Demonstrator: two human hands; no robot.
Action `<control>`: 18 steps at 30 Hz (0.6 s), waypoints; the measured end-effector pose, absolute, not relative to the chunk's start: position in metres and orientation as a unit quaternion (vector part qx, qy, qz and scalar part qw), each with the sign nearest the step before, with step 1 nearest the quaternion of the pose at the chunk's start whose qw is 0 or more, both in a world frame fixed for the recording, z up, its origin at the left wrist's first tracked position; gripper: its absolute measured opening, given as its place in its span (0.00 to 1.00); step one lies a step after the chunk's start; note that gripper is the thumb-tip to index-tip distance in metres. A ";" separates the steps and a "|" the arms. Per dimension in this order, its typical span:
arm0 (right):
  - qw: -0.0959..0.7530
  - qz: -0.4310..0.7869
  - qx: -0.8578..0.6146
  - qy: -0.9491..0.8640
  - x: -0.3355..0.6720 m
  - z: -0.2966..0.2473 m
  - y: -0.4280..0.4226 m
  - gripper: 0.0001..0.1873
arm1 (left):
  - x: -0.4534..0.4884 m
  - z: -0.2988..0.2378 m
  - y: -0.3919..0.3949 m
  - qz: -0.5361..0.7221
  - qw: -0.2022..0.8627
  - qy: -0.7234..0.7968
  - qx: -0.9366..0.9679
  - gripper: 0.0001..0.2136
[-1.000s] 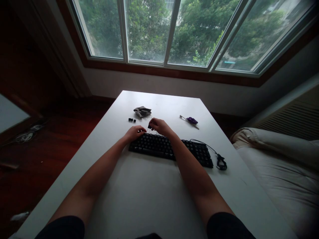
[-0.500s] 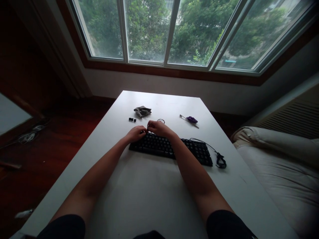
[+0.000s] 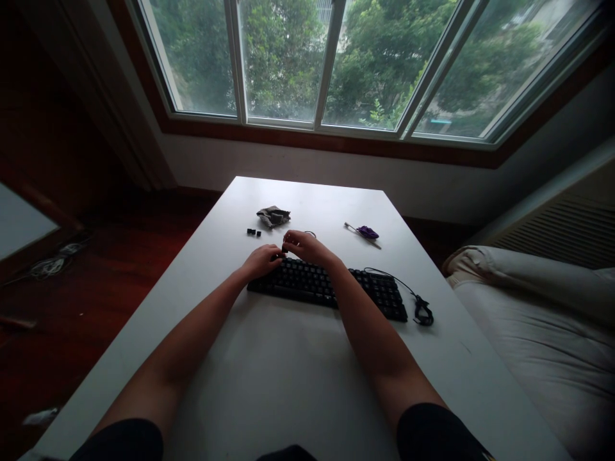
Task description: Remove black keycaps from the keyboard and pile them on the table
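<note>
A black keyboard (image 3: 307, 282) lies slightly askew across the white table. My left hand (image 3: 263, 260) is on its far left corner, with the fingers curled at the edge. Close beside those fingertips, my right hand (image 3: 303, 246) is above the far edge of the keyboard, pinching a small black keycap (image 3: 285, 249). The fingers partly cover this keycap. A few loose black keycaps (image 3: 254, 232) lie on the table beyond my left hand.
Behind the keycaps is a crumpled grey cloth (image 3: 273, 216). A brush-like stick (image 3: 353, 227) lies under a purple bundle (image 3: 368, 232) at the far right. The keyboard's bundled cable (image 3: 423, 311) rests at its right end. The white table (image 3: 259, 371) stands beside a pale sofa (image 3: 509, 320).
My right hand has lifted slightly, and the black keycap shows more clearly below its fingertips. My left hand stays at the keyboard's corner. The view has shifted a little.
</note>
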State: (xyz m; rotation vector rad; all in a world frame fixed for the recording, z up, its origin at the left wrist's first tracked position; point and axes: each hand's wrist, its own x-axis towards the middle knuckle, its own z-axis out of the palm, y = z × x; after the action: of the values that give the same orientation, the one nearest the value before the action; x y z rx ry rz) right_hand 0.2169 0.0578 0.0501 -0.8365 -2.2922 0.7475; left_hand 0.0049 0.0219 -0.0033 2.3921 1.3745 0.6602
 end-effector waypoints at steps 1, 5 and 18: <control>0.299 0.281 -0.308 -0.858 0.216 0.050 0.057 0.07 | 0.005 -0.003 0.022 0.230 0.151 0.479 0.834 0.12; 0.320 0.283 -0.298 -0.854 0.213 0.054 0.056 0.08 | 0.005 -0.002 0.022 0.232 0.147 0.477 0.835 0.12; 0.228 0.379 -0.368 -0.818 0.234 0.064 0.057 0.06 | 0.006 0.002 0.020 0.247 0.168 0.473 0.829 0.12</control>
State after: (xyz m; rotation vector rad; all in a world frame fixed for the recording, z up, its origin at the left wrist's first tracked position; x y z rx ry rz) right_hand 0.2338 0.0574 0.0637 -1.0131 -2.2536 1.0436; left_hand 0.0059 0.0196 0.0022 2.3581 1.3442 0.7024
